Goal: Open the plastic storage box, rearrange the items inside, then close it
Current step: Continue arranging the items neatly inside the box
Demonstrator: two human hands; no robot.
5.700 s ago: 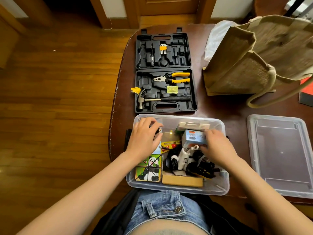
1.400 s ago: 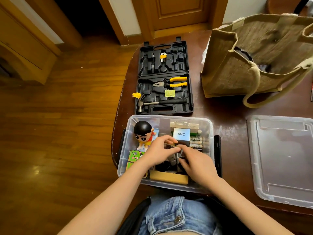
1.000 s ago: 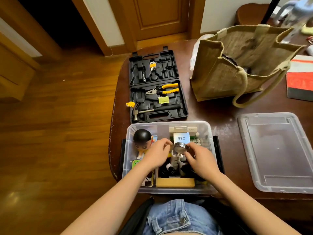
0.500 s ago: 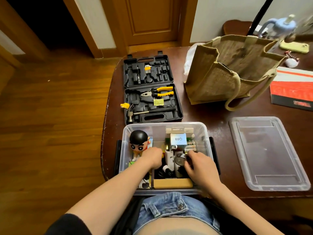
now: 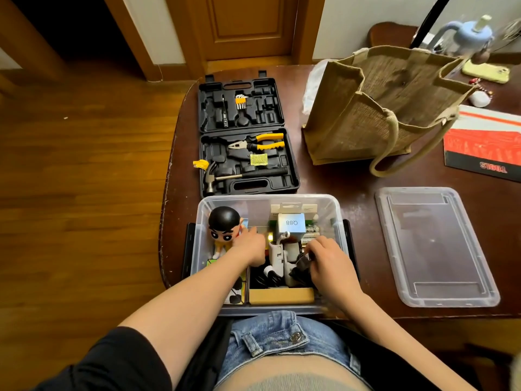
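Since half a second ago, both hands have shifted only slightly inside the box, the left sliding a little further toward the far side, the right settling lower over the dark clutter; storage box (image 5: 337, 210) sits open at the near edge of the surface (image 5: 332, 176), its lid (image 5: 434, 246) lying flat well apart to the right; step in hand is the rearranging, judged mid-way, closing not yet begun; left hand (image 5: 251, 246) lies just beside the figurine (image 5: 224, 227), which stands upright in the far-left corner, fingers stretched forward and fairly straight, holding nothing that I can see; right hand (image 5: 324, 258) has fingers curled down onto a black item (image 5: 300, 268) among the cables, seemingly pinching it, though the grip itself is partly hidden; white gadget (image 5: 277, 253) stands between the two hands; small grey carton (image 5: 291, 225) marked Q88 rests against the far wall; cardboard box (image 5: 282, 295) lies along the near wall; open tool case (image 5: 245, 136) and jute bag (image 5: 377, 108) sit beyond, untouched; next move likely calls for tucking the black item down so nothing stands above the rim, then reaching right for the lid.
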